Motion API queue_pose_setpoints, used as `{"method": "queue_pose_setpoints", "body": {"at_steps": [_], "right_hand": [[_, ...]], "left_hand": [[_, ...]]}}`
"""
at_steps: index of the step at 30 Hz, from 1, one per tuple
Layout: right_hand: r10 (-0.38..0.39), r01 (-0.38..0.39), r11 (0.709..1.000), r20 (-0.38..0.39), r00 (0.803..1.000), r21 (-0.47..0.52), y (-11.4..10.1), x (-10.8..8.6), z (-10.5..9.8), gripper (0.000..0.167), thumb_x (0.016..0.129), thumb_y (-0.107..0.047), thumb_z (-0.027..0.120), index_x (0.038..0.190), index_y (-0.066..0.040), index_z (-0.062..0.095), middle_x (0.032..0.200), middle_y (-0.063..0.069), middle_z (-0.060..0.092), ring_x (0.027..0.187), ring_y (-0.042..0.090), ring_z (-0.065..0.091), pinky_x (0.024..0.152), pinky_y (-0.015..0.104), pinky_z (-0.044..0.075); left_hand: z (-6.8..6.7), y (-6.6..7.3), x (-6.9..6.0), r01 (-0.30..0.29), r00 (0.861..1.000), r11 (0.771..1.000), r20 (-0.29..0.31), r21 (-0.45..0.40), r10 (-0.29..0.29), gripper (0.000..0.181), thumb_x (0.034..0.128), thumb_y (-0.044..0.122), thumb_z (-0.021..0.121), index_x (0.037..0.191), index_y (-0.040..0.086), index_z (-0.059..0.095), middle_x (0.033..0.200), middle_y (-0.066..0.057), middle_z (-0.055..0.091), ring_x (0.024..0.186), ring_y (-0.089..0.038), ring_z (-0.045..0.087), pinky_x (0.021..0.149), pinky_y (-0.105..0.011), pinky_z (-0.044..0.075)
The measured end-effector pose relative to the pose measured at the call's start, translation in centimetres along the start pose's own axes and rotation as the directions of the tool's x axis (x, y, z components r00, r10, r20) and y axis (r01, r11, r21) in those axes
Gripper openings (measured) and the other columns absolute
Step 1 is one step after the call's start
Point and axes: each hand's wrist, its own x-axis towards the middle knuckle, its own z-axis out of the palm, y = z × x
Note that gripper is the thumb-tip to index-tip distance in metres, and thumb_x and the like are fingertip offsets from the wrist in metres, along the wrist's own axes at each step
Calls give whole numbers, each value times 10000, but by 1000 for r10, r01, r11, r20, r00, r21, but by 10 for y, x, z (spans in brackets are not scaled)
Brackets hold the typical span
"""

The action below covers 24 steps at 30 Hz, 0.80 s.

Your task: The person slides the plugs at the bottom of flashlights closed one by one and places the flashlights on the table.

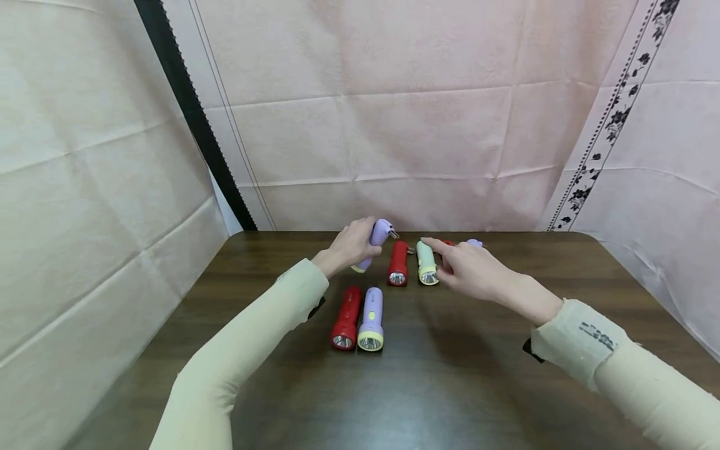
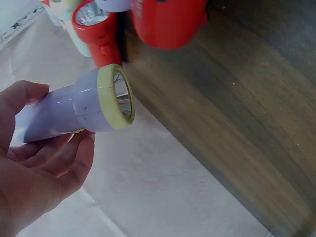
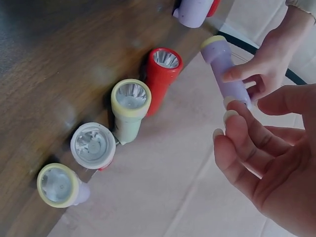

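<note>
My left hand (image 1: 351, 244) grips a purple flashlight (image 2: 59, 111) with a pale yellow rim, held above the table's back part. Two metal prongs stick out of its tail in the head view. My right hand (image 1: 475, 270) hovers near a mint flashlight (image 1: 425, 259), its fingers loosely bent and holding nothing in the right wrist view. Whether the index fingertip touches the mint flashlight I cannot tell. Left of it lies a red flashlight (image 1: 399, 259). Another red one with a white rim (image 3: 93, 145) and a purple one (image 3: 57, 185) are mostly hidden behind my right hand in the head view.
Nearer to me, a red flashlight (image 1: 347, 315) and a purple flashlight (image 1: 371, 319) lie side by side, lenses toward me. All rest on a dark wooden table (image 1: 416, 400). Pale cloth (image 1: 394, 125) hangs behind the table's back edge and along both sides.
</note>
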Motion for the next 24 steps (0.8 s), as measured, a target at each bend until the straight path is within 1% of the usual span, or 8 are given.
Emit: {"method": "queue_pose_setpoints", "body": {"at_steps": [6,9,13,16,18,24], "right_hand": [[-24,24,1000,-5,1000,5,-3,1,-1,561,847,-73,569,1399,-95,474,527,-99,405,468,45,298,466,214,268],[-44,44,999,1,999,9,-5,2,1,579,842,-71,582,1408,-113,468,522,-91,381,476,52,289,467,217,265],[-63,63,998,14,998,-6,-7,2,4,606,842,-97,612,1426,-160,460,509,-88,366,477,61,298,470,216,277],[-65,65,998,25,998,-21,-8,0,7,615,845,-104,613,1434,-197,459,496,-93,352,464,61,299,460,208,275],[-70,71,997,26,997,-28,-9,0,8,615,845,-88,596,1433,-207,461,490,-94,321,454,61,270,449,203,253],[-99,99,994,-7,995,-54,-10,-1,12,631,819,-44,568,1422,-208,479,490,-104,244,450,55,194,431,195,193]], "left_hand": [[-5,12,-9,-94,995,995,-29,-19,93,419,816,135,717,1169,66,502,1060,-110,612,956,-250,621,813,-404,536],[-4,17,-14,-132,991,991,-23,-18,131,423,826,112,712,1191,92,499,1087,-94,610,965,-225,616,841,-383,539],[0,23,-18,-176,984,984,-7,10,176,409,830,105,714,1184,120,509,1076,-77,610,926,-191,620,818,-342,544],[2,25,-20,-195,981,980,-6,34,195,390,828,110,724,1157,123,515,1049,-76,612,895,-186,622,791,-332,541],[3,26,-20,-199,980,979,-8,42,199,381,827,115,730,1142,123,517,1034,-73,611,885,-183,622,786,-328,539],[5,28,-21,-224,974,973,-24,54,226,361,818,104,730,1117,112,527,1001,-70,614,862,-185,621,772,-328,537]]}}
